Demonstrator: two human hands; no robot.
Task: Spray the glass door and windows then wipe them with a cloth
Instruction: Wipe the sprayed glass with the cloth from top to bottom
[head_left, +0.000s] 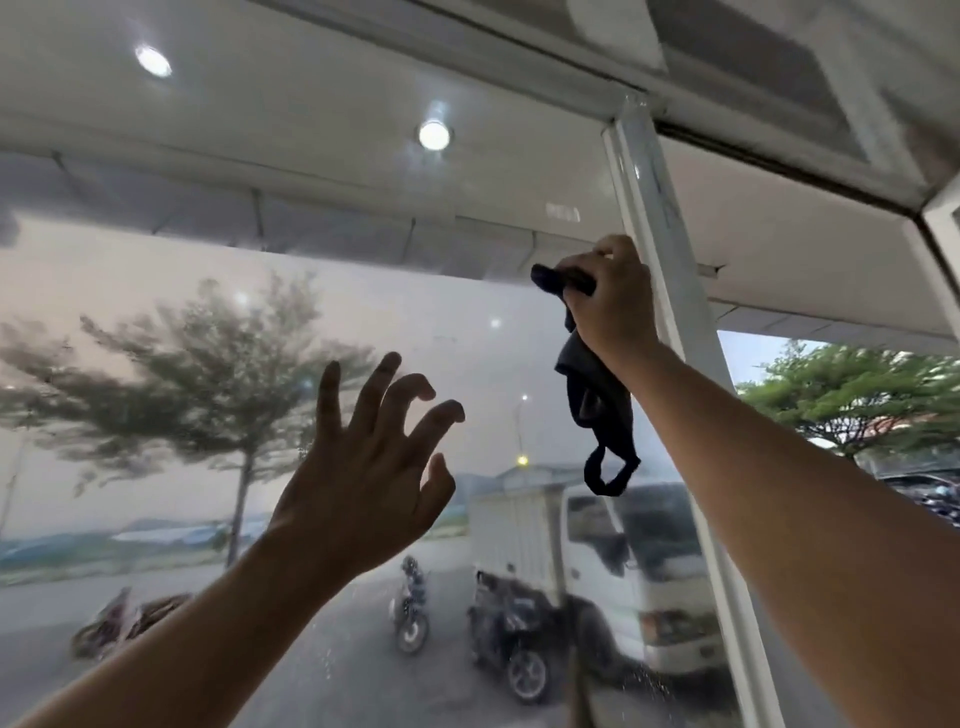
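Observation:
A large glass pane (218, 530) fills the view, hazy and speckled with droplets low down. My right hand (613, 306) is raised high against the glass beside the white frame post (670, 291) and grips a dark cloth (597, 405), most of which hangs loose below the fist. My left hand (363, 467) is lifted in front of the pane with fingers spread and loosely bent, holding nothing; whether it touches the glass is unclear. No spray bottle is in sight.
The white post separates this pane from another glass panel (831, 415) on the right. A white frame beam (519, 41) runs overhead. Outside stand a white truck (587, 545), parked motorbikes (410, 603) and trees (208, 374).

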